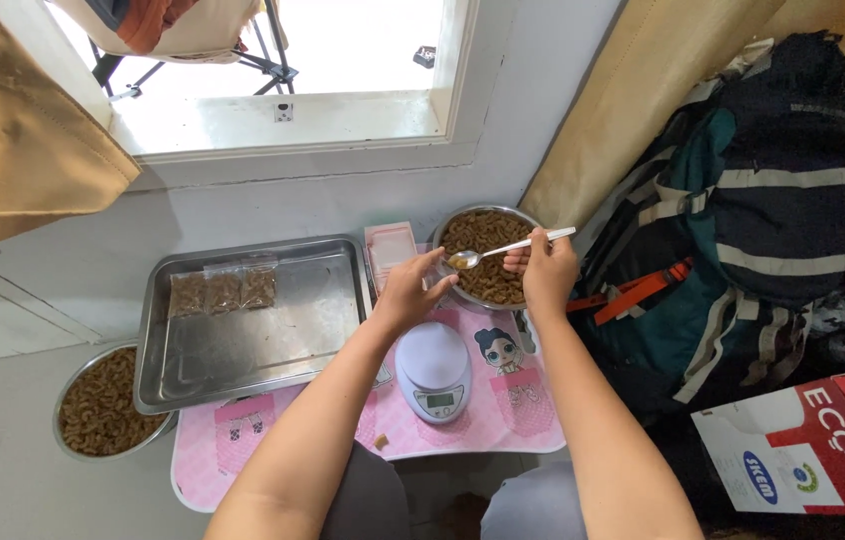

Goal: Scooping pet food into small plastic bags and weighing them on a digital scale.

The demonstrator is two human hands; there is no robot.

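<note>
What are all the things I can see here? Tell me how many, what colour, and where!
metal bowl: 1, silver, full of brown snack pieces, at the table's back right
second bowl: 1, silver, same brown pieces, on the floor at left
tray: 1, silver, on the table's left
small filled bags: 3, clear with brown pieces, in the tray's back corner
kitchen scale: 1, white, middle of the table
table: 1, pink with cartoon pictures
backpack: 1, dark blue and teal, at right
spoon: 1, silver, over the bowl
left hand: 1, beside the spoon's bowl
right hand: 1, holding the spoon
</note>
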